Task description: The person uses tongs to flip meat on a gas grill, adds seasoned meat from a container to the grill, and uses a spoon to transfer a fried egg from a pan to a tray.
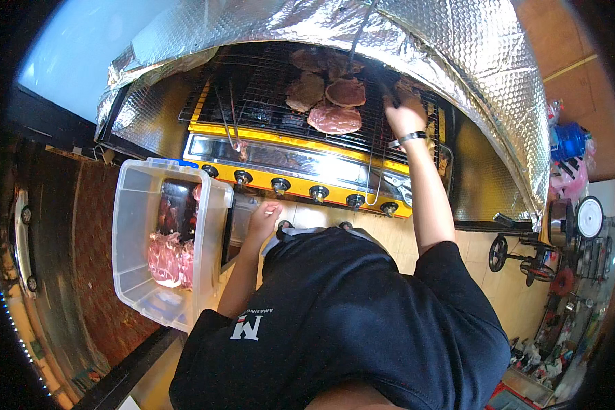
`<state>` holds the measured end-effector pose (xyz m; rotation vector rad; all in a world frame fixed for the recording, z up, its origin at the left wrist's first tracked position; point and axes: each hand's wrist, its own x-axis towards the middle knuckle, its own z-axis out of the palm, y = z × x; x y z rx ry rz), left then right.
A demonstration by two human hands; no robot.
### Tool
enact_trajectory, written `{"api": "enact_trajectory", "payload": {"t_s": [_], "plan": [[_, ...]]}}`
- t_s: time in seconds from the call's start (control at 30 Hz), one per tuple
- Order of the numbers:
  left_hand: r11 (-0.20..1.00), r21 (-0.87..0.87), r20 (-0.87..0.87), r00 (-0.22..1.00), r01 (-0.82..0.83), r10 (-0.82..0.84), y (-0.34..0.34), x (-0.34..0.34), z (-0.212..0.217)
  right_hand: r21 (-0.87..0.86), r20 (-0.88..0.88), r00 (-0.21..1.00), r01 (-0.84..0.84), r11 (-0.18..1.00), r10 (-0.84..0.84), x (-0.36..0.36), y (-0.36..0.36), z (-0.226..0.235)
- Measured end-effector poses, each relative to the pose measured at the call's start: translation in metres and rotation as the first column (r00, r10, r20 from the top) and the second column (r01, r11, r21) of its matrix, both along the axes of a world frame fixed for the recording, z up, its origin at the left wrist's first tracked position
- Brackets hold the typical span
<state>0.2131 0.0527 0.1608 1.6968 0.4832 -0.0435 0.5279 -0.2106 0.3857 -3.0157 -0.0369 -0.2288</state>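
A: How many flat pink-brown meat slices [335,117] lie on the wire grill rack [266,89] near the fingers?

B: About five. Below them, six round black knobs [281,184] line the yellow grill front.

One head-worn fisheye looks steeply down, close over the grill [301,147].

Yellow grill front [301,179], pink raw meat [334,118], silver quilted foil hood [458,48], clear tub [140,205], black shirt [362,314].

Crinkled silver foil hood [458,61] arching overhead, pale tiled floor [506,287], dark brick paving [102,273], cluttered shelves [581,253] at right
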Motion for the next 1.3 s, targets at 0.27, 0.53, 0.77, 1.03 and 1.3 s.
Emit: {"api": "enact_trajectory", "payload": {"t_s": [0.27, 0.53, 0.77, 1.03, 1.3], "plan": [[0.995, -0.091, -0.072, 0.997, -0.025, 0.018, -0.016, 0.004, 0.049, -0.148, -0.050, 0.980, -0.198, 0.969, 0.192, -0.025, -0.019, 0.009], [0.994, 0.027, -0.064, 0.992, 0.109, -0.107, -0.014, -0.009, 0.048, 0.768, -0.261, 0.965, 0.212, 0.605, -0.007, -0.003, -0.045, -0.024], [0.974, 0.196, -0.134, 0.987, 0.117, -0.091, -0.011, -0.011, 0.053, 0.606, -0.309, 0.949, 0.142, 0.783, 0.068, 0.045, -0.025, -0.085], [0.976, 0.143, -0.135, 0.980, 0.166, -0.147, -0.020, -0.001, 0.058, 0.101, 0.407, 0.886, -0.287, 0.953, 0.223, 0.076, -0.036, -0.090], [0.938, 0.213, -0.282, 0.936, 0.274, -0.209, -0.018, -0.009, 0.046, -0.108, -0.011, 0.994, -0.107, 0.988, 0.106, 0.014, 0.007, -0.002]]}}
